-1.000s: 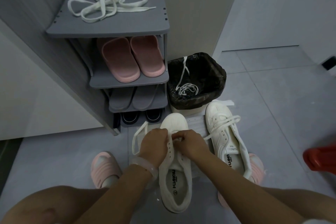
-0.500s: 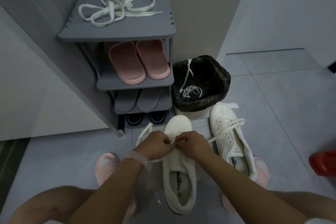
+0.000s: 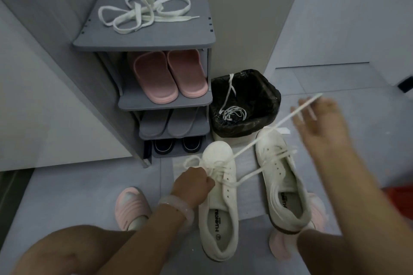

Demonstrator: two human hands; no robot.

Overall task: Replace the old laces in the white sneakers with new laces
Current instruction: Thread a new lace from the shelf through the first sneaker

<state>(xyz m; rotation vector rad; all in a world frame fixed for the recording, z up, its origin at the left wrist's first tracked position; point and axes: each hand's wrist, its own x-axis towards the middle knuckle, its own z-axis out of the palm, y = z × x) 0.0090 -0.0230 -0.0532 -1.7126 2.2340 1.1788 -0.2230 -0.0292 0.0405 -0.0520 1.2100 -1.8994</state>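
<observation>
White lace (image 3: 263,135) runs taut from the left sneaker (image 3: 220,187) up to the right hand (image 3: 317,116), which is too blurred to tell its grip. The left hand (image 3: 192,185) pinches the lace at the eyelets; best to draw it evenly, holding the shoe firm.

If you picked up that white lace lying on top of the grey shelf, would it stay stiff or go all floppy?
Probably floppy: the loose lace lies in soft, tangled loops on the shoe rack, so it would likely dangle. It looks thin and flat, so probably very light. Grabbed by one loop, it might come up as a tangle.
</observation>
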